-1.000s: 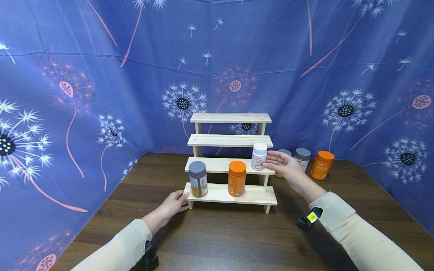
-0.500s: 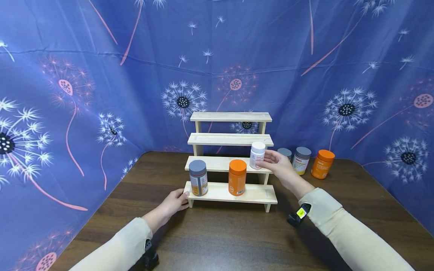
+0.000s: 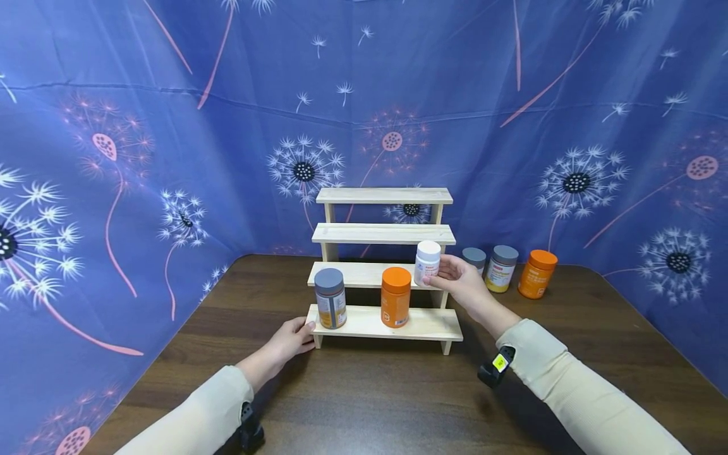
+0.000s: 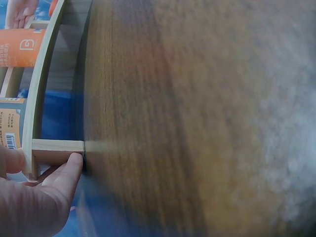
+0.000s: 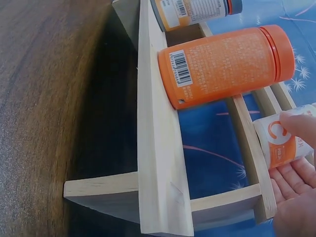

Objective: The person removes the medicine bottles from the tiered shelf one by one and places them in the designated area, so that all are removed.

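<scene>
A stepped wooden display shelf (image 3: 387, 234) with four tiers stands on the table. My left hand (image 3: 291, 341) grips the left end of its bottom tier, thumb by the board and fingers against the leg, as the left wrist view shows. My right hand (image 3: 463, 284) pinches a small white pill bottle (image 3: 427, 261) upright between thumb and fingers, at the right part of the second tier. In the right wrist view its base is close to the board. On the bottom tier stand a grey-capped bottle (image 3: 330, 298) at the left and an orange bottle (image 3: 395, 297) near the middle.
Right of the shelf, on the dark wood table (image 3: 364, 398), stand a partly hidden grey-capped bottle (image 3: 474, 256), another grey-capped bottle (image 3: 501, 269) with a yellow base, and an orange bottle (image 3: 537, 274). A blue dandelion-print cloth (image 3: 455, 126) hangs behind.
My right hand has moved slightly left along the second tier with the white pill bottle, uncovering more of the grey-capped bottles behind it. My left hand keeps its place on the shelf.
</scene>
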A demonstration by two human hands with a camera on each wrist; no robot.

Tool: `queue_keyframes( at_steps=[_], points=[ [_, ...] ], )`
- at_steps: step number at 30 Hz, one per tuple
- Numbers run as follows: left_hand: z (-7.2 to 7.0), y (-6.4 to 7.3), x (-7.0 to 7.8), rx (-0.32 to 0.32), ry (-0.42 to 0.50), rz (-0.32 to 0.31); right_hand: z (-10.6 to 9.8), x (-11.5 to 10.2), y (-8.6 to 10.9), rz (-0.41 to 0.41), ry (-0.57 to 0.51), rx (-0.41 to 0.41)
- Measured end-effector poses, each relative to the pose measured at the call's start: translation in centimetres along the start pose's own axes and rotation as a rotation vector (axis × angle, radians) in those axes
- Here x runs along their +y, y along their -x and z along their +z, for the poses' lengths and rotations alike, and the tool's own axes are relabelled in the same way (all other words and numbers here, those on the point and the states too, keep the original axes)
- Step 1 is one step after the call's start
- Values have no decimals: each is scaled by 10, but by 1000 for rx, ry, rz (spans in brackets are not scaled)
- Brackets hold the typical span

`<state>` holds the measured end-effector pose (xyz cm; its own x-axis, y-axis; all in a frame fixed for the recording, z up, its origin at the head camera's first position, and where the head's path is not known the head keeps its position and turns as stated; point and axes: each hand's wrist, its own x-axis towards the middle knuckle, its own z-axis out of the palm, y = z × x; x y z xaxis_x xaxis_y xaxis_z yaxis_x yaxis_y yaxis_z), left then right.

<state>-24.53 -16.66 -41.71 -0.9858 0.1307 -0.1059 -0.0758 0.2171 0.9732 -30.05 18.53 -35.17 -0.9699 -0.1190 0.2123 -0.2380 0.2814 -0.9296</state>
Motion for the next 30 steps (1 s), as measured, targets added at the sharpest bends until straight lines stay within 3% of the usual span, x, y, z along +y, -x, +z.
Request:
queue_keyframes(
  at_steps=[12, 22, 30],
  points=[
    [-1, 0, 1, 13, 0, -6, -4, -2, -1, 28, -42, -16],
    [0, -1, 1, 2, -4, 0, -14, -8, 2, 87, -201, 9],
    [0, 0, 0, 12, -5, -11, -21, -10, 7, 138, -181, 13]
  ],
)
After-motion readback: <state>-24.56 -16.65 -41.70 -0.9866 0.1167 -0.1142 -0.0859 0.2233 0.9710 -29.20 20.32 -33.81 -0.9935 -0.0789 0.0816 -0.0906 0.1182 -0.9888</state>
